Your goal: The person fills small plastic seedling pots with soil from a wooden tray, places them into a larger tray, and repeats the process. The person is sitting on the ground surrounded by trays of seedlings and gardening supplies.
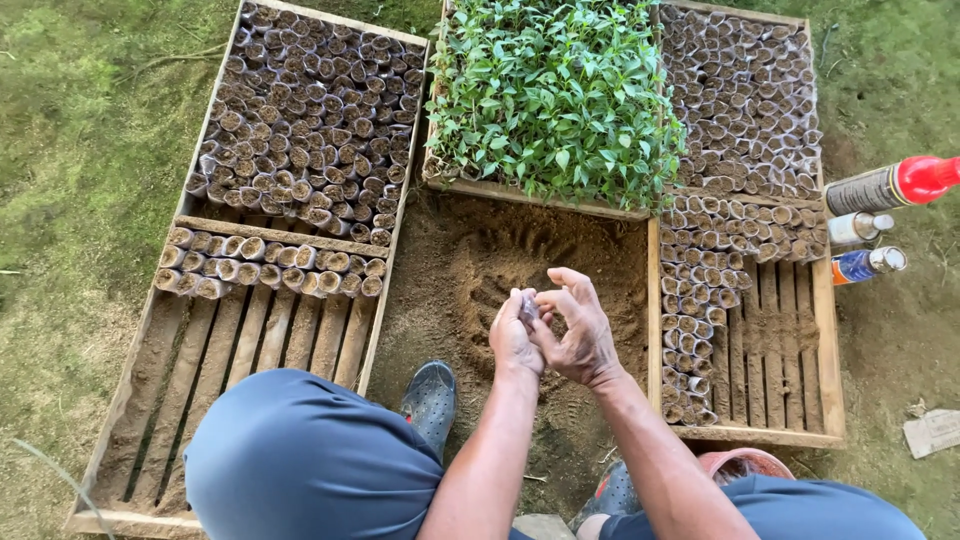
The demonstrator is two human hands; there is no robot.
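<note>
My left hand (513,340) and my right hand (577,328) meet over a patch of loose brown soil (500,260). Between their fingers they pinch a small clear plastic seedling bag (529,306). My right hand's fingers curl over the top of it. My knees in blue-grey trousers and my dark shoes (430,400) frame the soil from below.
A wooden tray (150,400) on the left holds rows of soil-filled bags at its far end. A right wooden tray (790,340) holds more filled bags. Green seedlings (555,90) stand behind the soil. Three spray cans (880,225) lie at the right. Grass surrounds everything.
</note>
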